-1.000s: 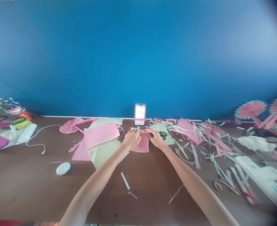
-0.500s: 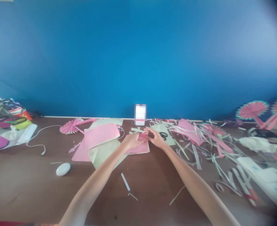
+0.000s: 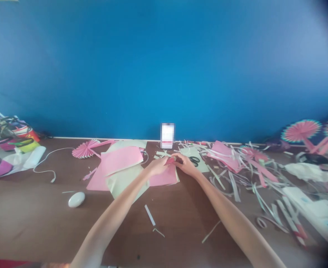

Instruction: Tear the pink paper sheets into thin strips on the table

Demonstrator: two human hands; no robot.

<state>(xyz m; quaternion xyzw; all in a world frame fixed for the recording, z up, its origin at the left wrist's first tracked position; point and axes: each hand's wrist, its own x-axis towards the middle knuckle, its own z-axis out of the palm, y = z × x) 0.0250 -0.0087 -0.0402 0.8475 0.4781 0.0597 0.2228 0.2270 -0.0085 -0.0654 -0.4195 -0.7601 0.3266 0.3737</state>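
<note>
A small piece of pleated pink paper [image 3: 170, 160] is pinched between my two hands at the middle of the table. My left hand [image 3: 158, 165] has its fingers closed on the left side of the folds. On the right side, the fingers of my right hand [image 3: 182, 162] are closed on the same paper. Beneath and in front of them lies a flat sheet of pink paper [image 3: 164, 176]. A pair of scissors with black handles [image 3: 194, 161] rests just right of my right hand. Stacked pink sheets [image 3: 121, 160] and a pale green sheet [image 3: 127, 182] lie to the left.
A blurred phone-like screen [image 3: 167, 136] stands against the blue wall [image 3: 164, 67]. Pink paper fans [image 3: 86, 149] lie left; more stand far right [image 3: 301, 131]. Paper strips [image 3: 233, 186] litter the right side. A white mouse [image 3: 76, 200] and a white cable [image 3: 42, 163] sit left.
The pleated paper is turned a little between my fingers and its folds look more pressed together. Both hands stay in nearly the same place; the whole view has shifted slightly.
</note>
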